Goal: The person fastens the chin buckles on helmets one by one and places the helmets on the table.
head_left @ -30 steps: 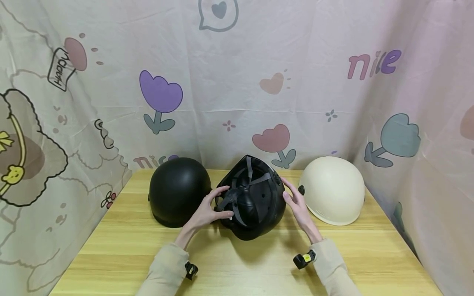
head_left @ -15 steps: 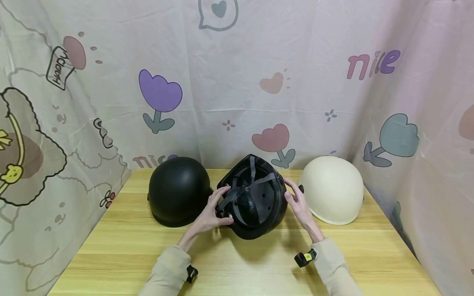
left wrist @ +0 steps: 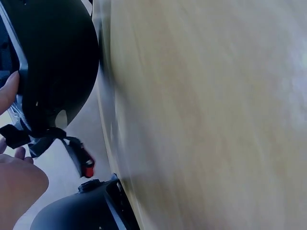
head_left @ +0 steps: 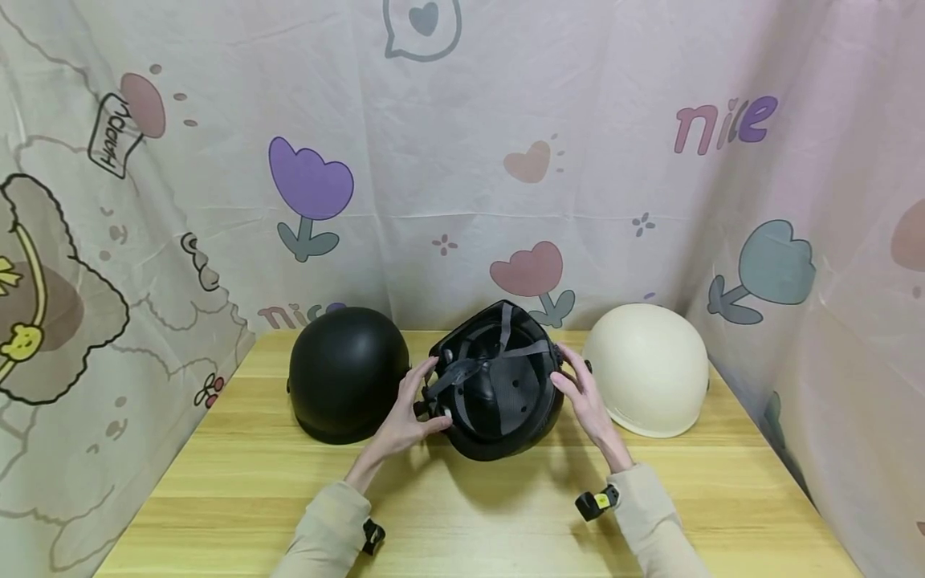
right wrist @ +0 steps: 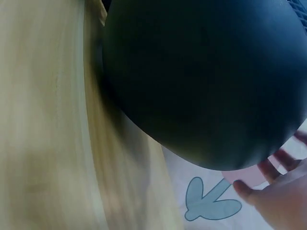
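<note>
A black helmet (head_left: 516, 389) is tipped on its back in the middle, its padded inside and grey straps (head_left: 457, 372) facing the person. My left hand (head_left: 401, 419) grips its left rim, thumb at the edge by the strap. In the left wrist view a strap buckle with a red part (left wrist: 88, 168) dangles below that rim. On the right side, my right hand (head_left: 588, 405) holds the rim, thumb in front and fingers against the outer shell. The right wrist view shows the smooth shell (right wrist: 201, 81) and several fingers (right wrist: 284, 159) at its edge. Whether the shell touches the table cannot be told.
Close on the left stands another black helmet (head_left: 349, 373), dome up. A cream helmet (head_left: 646, 369) sits dome up to the right, near my right hand. All are on a wooden table (head_left: 477, 530); a printed curtain (head_left: 433, 160) hangs behind and beside it.
The middle helmet has turned slightly in my hands, its top rim shifting right and its lower edge rising a little. Both hands stay at its sides; the other helmets keep their places.
</note>
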